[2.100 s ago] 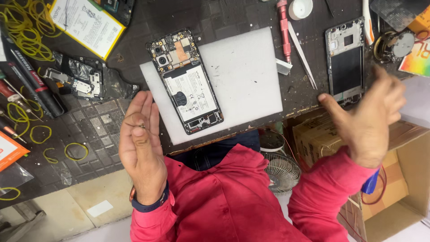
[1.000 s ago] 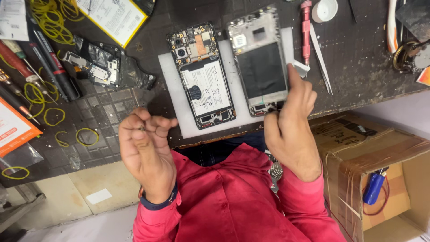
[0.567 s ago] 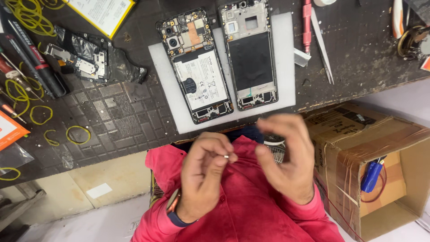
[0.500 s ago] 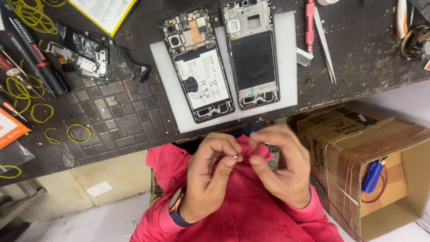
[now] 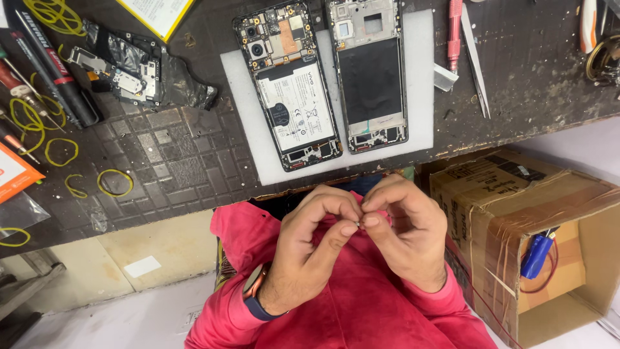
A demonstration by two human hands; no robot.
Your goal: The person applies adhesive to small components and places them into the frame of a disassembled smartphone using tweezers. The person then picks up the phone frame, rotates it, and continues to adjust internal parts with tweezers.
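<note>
My two hands, left (image 5: 309, 239) and right (image 5: 402, 227), pinch fingertips together, contents indiscernible, below two opened phones (image 5: 289, 83) on one white pad (image 5: 413, 77).

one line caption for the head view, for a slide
Both hands pinch a tiny part over the lap, below two opened phones on a white mat.

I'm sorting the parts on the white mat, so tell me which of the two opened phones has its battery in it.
The left opened phone: a white-labelled battery fills its middle, while the right frame shows only a bare dark bay.

Left hand (image 5: 316, 242) and right hand (image 5: 403, 236) meet fingertip to fingertip (thumbs pinched inward), wrists angled apart.
</note>
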